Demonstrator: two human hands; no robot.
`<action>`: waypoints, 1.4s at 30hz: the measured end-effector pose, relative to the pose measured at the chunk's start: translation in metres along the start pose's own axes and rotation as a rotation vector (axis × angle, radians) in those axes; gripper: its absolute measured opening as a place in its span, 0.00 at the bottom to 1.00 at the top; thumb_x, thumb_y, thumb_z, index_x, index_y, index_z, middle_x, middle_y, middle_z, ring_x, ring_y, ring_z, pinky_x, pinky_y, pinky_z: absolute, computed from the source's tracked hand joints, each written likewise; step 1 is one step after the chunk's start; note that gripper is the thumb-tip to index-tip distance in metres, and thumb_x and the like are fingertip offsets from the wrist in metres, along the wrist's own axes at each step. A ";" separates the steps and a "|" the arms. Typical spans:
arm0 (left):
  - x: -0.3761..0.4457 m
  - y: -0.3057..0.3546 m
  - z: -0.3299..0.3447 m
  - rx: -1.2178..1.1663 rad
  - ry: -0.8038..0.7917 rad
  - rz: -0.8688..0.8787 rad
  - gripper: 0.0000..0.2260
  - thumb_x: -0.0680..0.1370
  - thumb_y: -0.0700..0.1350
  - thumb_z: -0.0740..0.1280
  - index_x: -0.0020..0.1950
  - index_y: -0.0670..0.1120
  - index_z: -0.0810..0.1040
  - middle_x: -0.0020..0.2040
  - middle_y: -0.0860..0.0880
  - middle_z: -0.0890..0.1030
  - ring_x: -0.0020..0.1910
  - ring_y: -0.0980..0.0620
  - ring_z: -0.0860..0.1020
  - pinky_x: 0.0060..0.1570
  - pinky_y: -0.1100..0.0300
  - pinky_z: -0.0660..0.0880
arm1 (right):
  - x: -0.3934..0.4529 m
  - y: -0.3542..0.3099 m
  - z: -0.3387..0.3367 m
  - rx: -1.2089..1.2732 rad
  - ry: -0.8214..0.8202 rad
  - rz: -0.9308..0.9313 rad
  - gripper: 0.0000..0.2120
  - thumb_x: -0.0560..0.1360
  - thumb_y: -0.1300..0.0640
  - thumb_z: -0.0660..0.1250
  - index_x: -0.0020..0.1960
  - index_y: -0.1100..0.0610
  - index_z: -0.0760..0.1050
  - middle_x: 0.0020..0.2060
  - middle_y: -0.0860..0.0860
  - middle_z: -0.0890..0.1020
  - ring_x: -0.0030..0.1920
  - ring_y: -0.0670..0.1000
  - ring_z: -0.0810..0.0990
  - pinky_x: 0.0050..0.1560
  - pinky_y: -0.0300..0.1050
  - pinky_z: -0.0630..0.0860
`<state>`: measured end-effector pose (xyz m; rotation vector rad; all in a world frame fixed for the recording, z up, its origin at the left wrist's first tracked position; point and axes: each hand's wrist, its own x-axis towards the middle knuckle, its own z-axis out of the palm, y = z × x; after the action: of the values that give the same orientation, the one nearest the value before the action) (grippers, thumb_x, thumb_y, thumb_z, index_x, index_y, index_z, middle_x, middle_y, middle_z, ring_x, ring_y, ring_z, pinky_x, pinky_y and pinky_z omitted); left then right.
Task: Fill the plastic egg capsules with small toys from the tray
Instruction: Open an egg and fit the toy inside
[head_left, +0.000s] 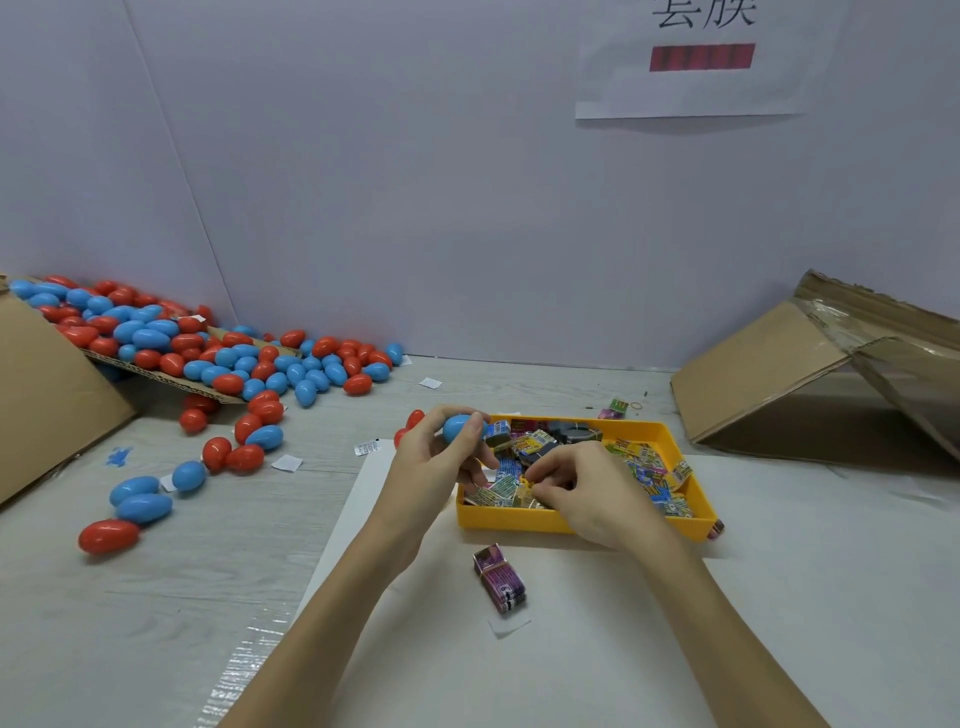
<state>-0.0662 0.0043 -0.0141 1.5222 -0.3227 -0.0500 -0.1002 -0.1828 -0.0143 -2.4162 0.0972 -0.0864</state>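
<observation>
A blue egg capsule (460, 427) is gripped in the left hand (441, 457), held above the counter (234, 545) at the 9 o'clock edge of the yellow tray (519, 519). The right hand (582, 493) is lowered into the tray, its fingers curled among the small toys (644, 473); whether one packet is pinched cannot be told. The capsule appears closed, so opening it one-handed is judged likely to let it slip and roll. Two packets may be lifted together. A banded bundle (500, 578) lies at 6 o'clock of the tray; loose eggs (208, 364) are spread at 10 o'clock from a cardboard box (47, 395).
</observation>
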 end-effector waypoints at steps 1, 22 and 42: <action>0.000 0.000 0.000 -0.001 0.007 -0.003 0.10 0.84 0.49 0.64 0.60 0.45 0.79 0.40 0.47 0.85 0.38 0.51 0.81 0.40 0.60 0.80 | -0.002 0.000 0.002 -0.026 0.018 -0.010 0.08 0.82 0.57 0.68 0.57 0.51 0.84 0.47 0.46 0.85 0.49 0.46 0.82 0.47 0.39 0.76; -0.012 -0.003 0.023 0.334 0.009 0.244 0.04 0.80 0.46 0.72 0.47 0.47 0.82 0.39 0.59 0.80 0.42 0.60 0.78 0.42 0.69 0.72 | -0.011 -0.010 0.003 0.469 0.295 -0.148 0.17 0.79 0.41 0.68 0.39 0.52 0.83 0.30 0.47 0.81 0.31 0.41 0.76 0.34 0.36 0.72; -0.010 0.000 0.016 0.205 0.075 0.171 0.08 0.80 0.53 0.70 0.47 0.51 0.84 0.40 0.59 0.84 0.43 0.63 0.81 0.42 0.72 0.74 | -0.018 -0.014 -0.009 0.602 0.128 -0.164 0.03 0.78 0.58 0.73 0.50 0.55 0.85 0.43 0.48 0.88 0.47 0.45 0.86 0.45 0.35 0.80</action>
<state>-0.0791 -0.0089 -0.0158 1.6890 -0.4063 0.1802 -0.1185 -0.1760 0.0010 -1.8114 -0.0629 -0.3003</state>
